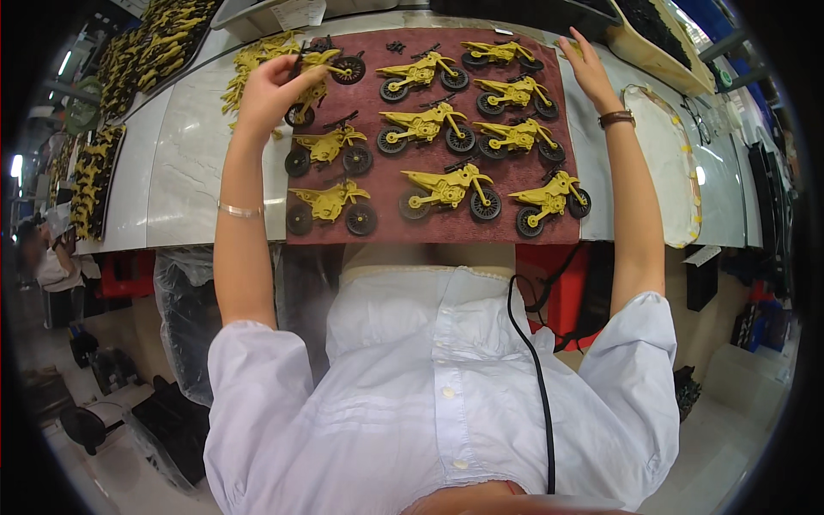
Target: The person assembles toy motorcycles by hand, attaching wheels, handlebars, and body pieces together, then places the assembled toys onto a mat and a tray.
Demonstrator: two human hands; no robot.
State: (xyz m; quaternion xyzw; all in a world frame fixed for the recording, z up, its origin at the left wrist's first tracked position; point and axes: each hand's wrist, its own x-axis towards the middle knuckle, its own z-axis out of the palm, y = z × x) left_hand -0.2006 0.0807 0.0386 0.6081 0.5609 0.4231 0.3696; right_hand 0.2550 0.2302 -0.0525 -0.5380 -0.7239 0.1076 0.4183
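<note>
Rows of yellow toy motorcycles (427, 124) with black wheels and handlebars stand on a dark red cloth mat (390, 225). At the mat's far left corner, my left hand (276, 93) is closed, thumb and fingers pinching the yellow body of a toy motorcycle (323, 60); the fingers hide part of it. My right hand (590, 72) is open beside the mat's far right edge, its fingers stretched out and holding nothing. Nearest to it is a toy motorcycle (515, 93) in the right column. A few small black parts (395, 47) lie near the mat's far edge.
A heap of yellow parts (249, 73) lies left of the mat. More yellow and black pieces fill trays (90, 184) at the far left. A cream bin (678, 56) of black parts stands at the far right, near a white tape-edged sheet (657, 163). A black cable (542, 386) hangs across my shirt.
</note>
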